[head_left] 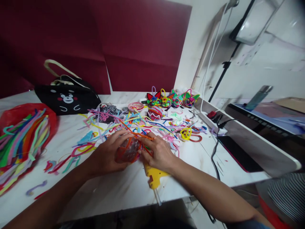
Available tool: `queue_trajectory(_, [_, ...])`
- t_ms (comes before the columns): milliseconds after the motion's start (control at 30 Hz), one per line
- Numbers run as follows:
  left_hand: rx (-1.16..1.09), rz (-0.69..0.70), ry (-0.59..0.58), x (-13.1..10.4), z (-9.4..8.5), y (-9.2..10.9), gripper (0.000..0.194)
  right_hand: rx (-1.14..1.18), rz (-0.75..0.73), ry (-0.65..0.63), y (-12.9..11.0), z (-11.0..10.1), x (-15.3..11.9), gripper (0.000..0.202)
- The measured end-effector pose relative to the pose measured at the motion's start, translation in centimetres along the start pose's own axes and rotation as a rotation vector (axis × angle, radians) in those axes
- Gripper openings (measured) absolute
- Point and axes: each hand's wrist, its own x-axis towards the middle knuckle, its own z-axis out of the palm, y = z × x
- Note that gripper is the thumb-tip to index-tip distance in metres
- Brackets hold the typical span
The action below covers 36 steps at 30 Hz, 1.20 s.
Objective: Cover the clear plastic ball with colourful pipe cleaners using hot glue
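My left hand (109,156) is wrapped round a clear plastic ball (128,150) with orange pipe cleaner strips on its surface. At the ball's right side, my right hand (157,151) pinches an orange pipe cleaner (135,133) that stretches up and left across the top. Below my right hand lies a yellow hot glue gun (154,175), partly covered by that hand, with a clear glue stick (157,196) poking from its rear. Many loose, coloured pipe cleaners (114,125) lie scattered just beyond both hands.
Several finished animal-like ornaments (171,100) stand at the back, near a striped ball (155,113). A red bag of pipe cleaners (23,140) sits left, by a black tote bag (68,98). At right are a phone (239,154), a power strip (214,122) and a black cable (214,159).
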Motion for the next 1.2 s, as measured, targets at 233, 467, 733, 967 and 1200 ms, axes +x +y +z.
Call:
queue_trajectory(233, [0.049, -0.021, 0.014, 0.8, 0.3, 0.7, 0.072, 0.064, 0.013, 0.011, 0.4, 0.4, 0.0, 0.043])
queue_trajectory(467, [0.022, -0.028, -0.017, 1.1, 0.3, 0.4, 0.070, 0.063, -0.017, 0.056, 0.8, 0.7, 0.0, 0.037])
queue_trajectory(733, [-0.039, 0.012, -0.063, 2.0, -0.2, -0.3, 0.069, 0.074, -0.024, 0.117, 1.1, 1.0, 0.0, 0.037])
queue_trajectory(967, [-0.050, 0.021, -0.105, 2.1, -0.3, -0.4, 0.072, 0.094, -0.047, 0.172, 1.1, 1.4, -0.3, 0.036])
queue_trajectory(1200, [-0.098, -0.002, -0.097, 2.2, -0.3, -0.5, 0.071, 0.024, -0.120, 0.288, 1.2, 1.7, -0.6, 0.034])
